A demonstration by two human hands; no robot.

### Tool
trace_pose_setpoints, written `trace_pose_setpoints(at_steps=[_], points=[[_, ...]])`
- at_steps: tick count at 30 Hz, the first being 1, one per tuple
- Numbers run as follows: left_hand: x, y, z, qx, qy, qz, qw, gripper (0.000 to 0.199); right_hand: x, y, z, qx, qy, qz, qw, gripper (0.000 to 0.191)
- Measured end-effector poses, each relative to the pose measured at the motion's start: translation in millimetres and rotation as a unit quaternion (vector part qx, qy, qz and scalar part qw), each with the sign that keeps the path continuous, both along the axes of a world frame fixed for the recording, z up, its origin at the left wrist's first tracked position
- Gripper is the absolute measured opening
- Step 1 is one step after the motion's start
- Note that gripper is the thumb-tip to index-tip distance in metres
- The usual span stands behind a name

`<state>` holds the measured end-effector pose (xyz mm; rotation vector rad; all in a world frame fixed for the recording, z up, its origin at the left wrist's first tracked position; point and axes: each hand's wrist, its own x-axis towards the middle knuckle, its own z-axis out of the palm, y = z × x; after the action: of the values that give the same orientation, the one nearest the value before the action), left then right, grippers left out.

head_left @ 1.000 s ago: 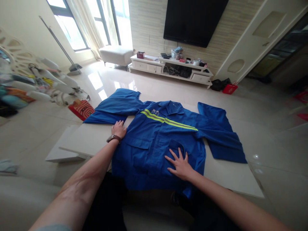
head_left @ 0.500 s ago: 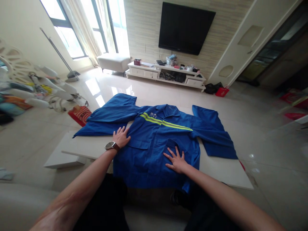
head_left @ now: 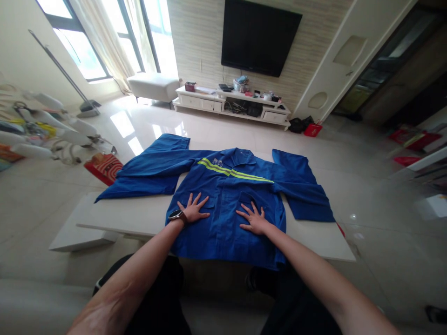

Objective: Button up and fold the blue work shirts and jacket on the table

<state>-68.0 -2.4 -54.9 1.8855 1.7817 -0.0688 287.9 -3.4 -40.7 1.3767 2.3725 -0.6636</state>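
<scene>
A blue work jacket (head_left: 228, 200) with a yellow-and-grey stripe across its chest lies front side up, its collar away from me. My left hand (head_left: 194, 210), with a watch (head_left: 177, 215) at the wrist, rests flat with spread fingers over the pocket on the jacket's left half. On the other half, my right hand (head_left: 253, 218) lies spread just below the pocket flap. Blue cloth, apparently another garment (head_left: 150, 187), shows under both sleeves. The jacket's lower hem hangs at the near edge of the white table (head_left: 139, 211).
A red patterned bag (head_left: 104, 168) is beside the table at left. Beyond the glossy floor stand a white TV cabinet (head_left: 199, 102) with small items on it and a white bench (head_left: 153, 86). A broom (head_left: 59, 67) leans by the window. A red bag (head_left: 313, 130) sits near the cabinet.
My left hand has moved right, from the jacket's side edge onto its front pocket. My right hand stays spread in about the same place on the cloth. The camera view has shifted slightly.
</scene>
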Motion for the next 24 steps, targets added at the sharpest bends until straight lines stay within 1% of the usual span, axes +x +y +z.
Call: trace_pose_setpoints(at_steps=[4, 7, 11, 13, 14, 16, 18, 19, 20, 21, 22, 24], points=[[4.7, 11.4, -0.3, 0.024, -0.001, 0.013, 1.0, 0.089, 1.3, 20.0, -1.6, 0.019, -0.001, 0.006, 1.0, 0.073], [8.8, 17.2, 2.1, 0.029, 0.0, 0.018, 0.999, 0.087, 2.8, 33.0, -4.2, 0.027, -0.008, 0.01, 1.0, 0.073], [10.9, 23.1, 7.0, 0.022, 0.009, 0.016, 1.0, 0.086, 3.0, 41.8, -5.5, 0.02, -0.014, 0.011, 1.0, 0.073], [13.0, 24.1, 9.8, 0.013, 0.02, 0.014, 1.0, 0.086, -1.7, 43.3, 0.4, 0.029, -0.025, 0.012, 0.999, 0.074], [15.4, 23.6, 11.6, 0.007, 0.029, 0.016, 0.999, 0.085, -5.8, 44.7, 5.9, 0.043, -0.033, 0.017, 0.998, 0.073], [24.7, 19.6, 17.0, -0.008, 0.052, 0.023, 0.998, 0.084, -17.4, 52.6, 21.7, 0.095, -0.043, 0.037, 0.994, 0.069], [41.1, 11.5, 25.4, -0.016, 0.076, 0.03, 0.997, 0.083, -31.7, 70.2, 40.1, 0.171, -0.037, 0.039, 0.984, 0.061], [51.7, 6.5, 30.3, -0.017, 0.082, 0.029, 0.996, 0.082, -39.3, 82.9, 48.1, 0.206, -0.032, 0.022, 0.978, 0.058], [63.3, 1.2, 35.5, -0.017, 0.083, 0.027, 0.996, 0.081, -46.9, 97.9, 54.1, 0.226, -0.031, -0.011, 0.974, 0.056], [75.3, -3.9, 40.5, -0.021, 0.076, 0.022, 0.997, 0.081, -54.3, 114.4, 57.4, 0.229, -0.035, -0.051, 0.971, 0.057], [86.9, -8.4, 45.1, -0.028, 0.063, 0.016, 0.998, 0.081, -61.6, 131.7, 57.5, 0.218, -0.043, -0.09, 0.971, 0.057], [106.5, -14.4, 51.7, -0.047, 0.038, 0.011, 0.998, 0.078, -75.5, 165.6, 48.4, 0.168, -0.066, -0.141, 0.973, 0.059]])
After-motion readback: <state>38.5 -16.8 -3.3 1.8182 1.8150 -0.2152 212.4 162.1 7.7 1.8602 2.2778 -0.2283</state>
